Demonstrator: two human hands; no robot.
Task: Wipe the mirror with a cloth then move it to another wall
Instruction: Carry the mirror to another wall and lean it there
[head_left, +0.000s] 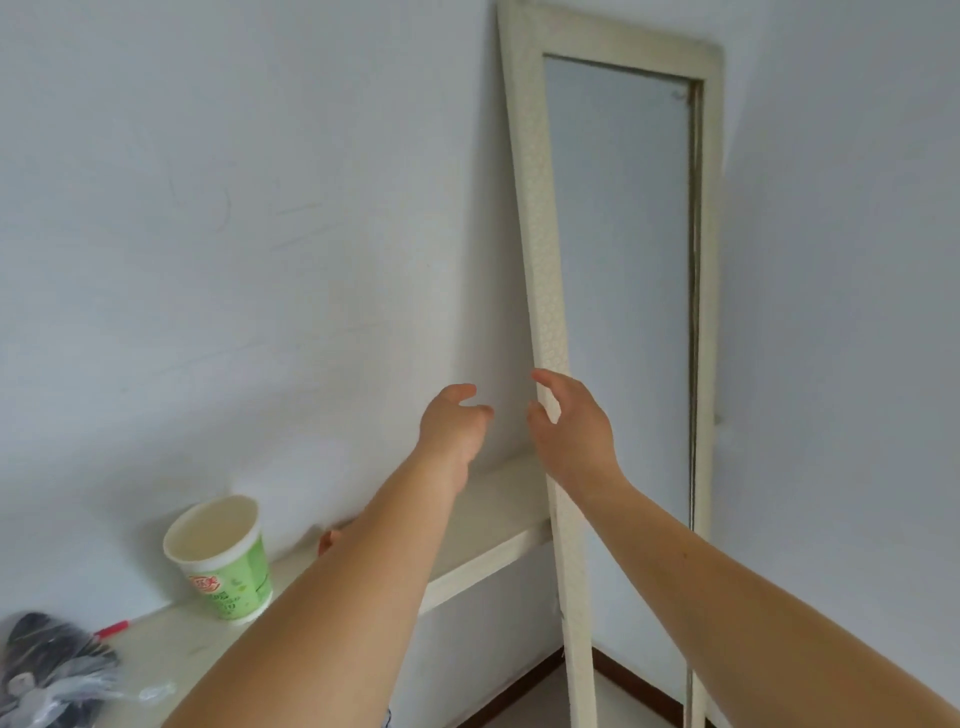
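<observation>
the mirror (618, 291), tall and narrow with a cream, bumpy-textured frame, stands on the floor at centre right of the frame, leaning into the corner of matte pale walls. right hand (571, 431): fingers loosely curved at the frame's left edge, released; contact cannot be confirmed. left hand (452, 431): fingers relaxed, holding nothing, just left of the frame. lower left: a smooth white worktop (488, 525) carries a round green-and-white paper cup (223, 556) and a crinkled clear plastic bag (57, 670).
</observation>
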